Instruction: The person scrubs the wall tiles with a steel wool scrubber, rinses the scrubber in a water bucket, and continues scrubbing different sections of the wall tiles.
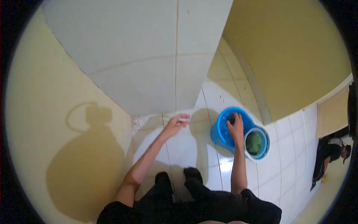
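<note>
Over the blue bucket (215, 135), my right hand (236, 128) is closed on a small dark bunched thing (231, 118) whose kind I cannot make out. The bucket is a double one. Its smaller right-hand part has a pale-rimmed basket (255, 158) with a green cloth (254, 143) inside. My left hand (176, 126) hangs in front of the tiled wall's foot, left of the bucket. Its fingers are loosely bent and apart, with nothing plainly visible in them.
A white tiled wall (149, 82) ends in a corner ahead. Yellow walls (30, 123) stand at left and far right. White floor tiles (268, 175) run beneath my feet. White crumbs (138, 121) lie by the left corner. At far right another person (328, 158) bends low.
</note>
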